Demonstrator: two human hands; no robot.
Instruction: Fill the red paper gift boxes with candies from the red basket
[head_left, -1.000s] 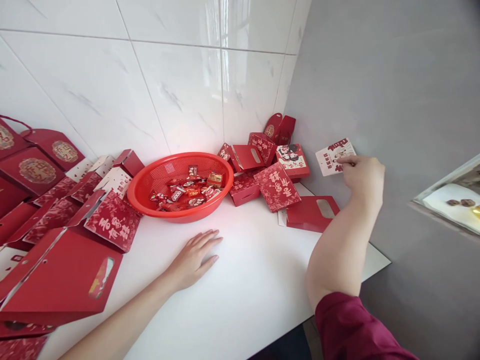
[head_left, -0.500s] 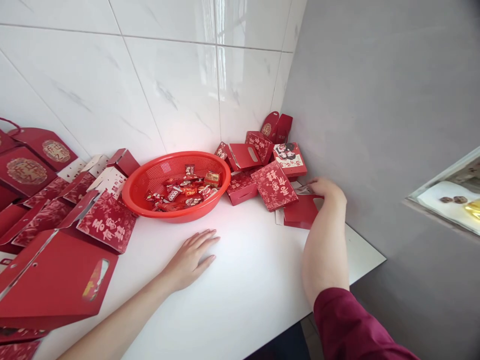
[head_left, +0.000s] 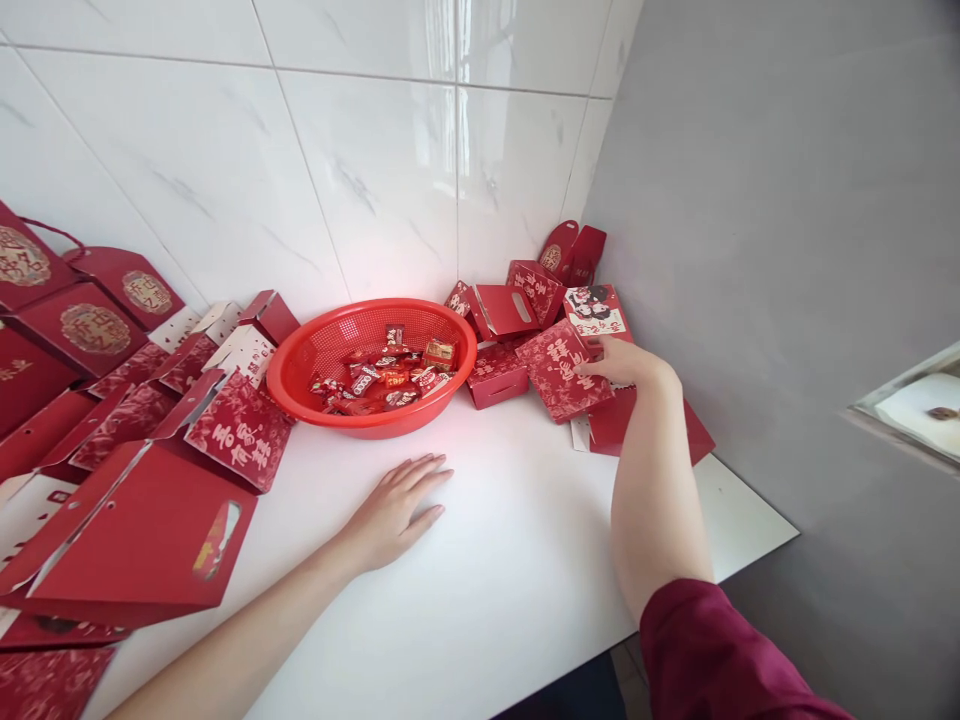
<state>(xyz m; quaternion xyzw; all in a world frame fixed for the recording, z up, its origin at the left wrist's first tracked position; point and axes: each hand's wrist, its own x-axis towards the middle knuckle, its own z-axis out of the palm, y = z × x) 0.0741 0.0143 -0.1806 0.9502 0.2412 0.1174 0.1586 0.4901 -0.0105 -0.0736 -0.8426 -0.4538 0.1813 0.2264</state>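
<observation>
My left hand (head_left: 397, 512) lies flat on the white table with its fingers stretched out, holding nothing. It rests just in front of a red plastic basket (head_left: 371, 425) with wrapped candies (head_left: 397, 375) inside. Over on the right, my right hand (head_left: 626, 362) reaches across a small pile of red candy boxes. Its fingers are apart over the right edge of a tilted red candy box (head_left: 559, 370) with pale lettering; whether they touch it I cannot tell. Under the right wrist is a flat red box (head_left: 694, 435), partly hidden by my forearm.
Many red gift boxes (head_left: 142, 530) stand packed along the left side of the table (head_left: 480, 560). More boxes (head_left: 502, 310) lean in the back corner. White tiles (head_left: 375, 180) rise behind, and a grey wall (head_left: 750, 250) bounds the right.
My right hand has moved left and up from the flat red box to the edge of the tilted lettered box. The left hand stays on the table. The view has shifted slightly.
</observation>
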